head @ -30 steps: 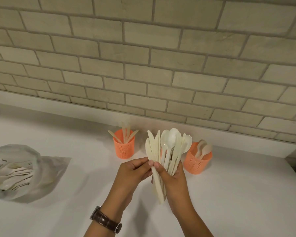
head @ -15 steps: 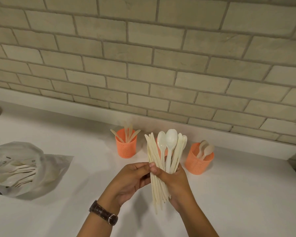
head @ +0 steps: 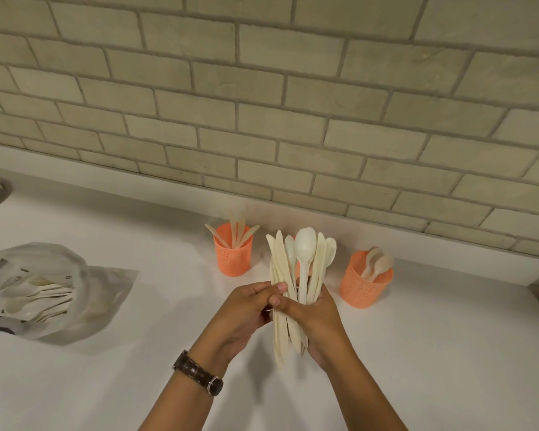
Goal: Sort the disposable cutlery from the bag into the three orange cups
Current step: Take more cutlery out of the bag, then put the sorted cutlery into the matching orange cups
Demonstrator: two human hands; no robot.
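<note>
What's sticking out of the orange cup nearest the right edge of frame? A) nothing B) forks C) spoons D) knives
C: spoons with rounded bowls stick out of that orange cup; the flat knife-shaped pieces stand in the left cup.

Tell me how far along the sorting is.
Done: some knives stand in the left cup, spoons in the right cup. In hand: right hand grips a mixed bundle, left hand pinches at it. Left: that bundle and the cutlery in the bag.
</note>
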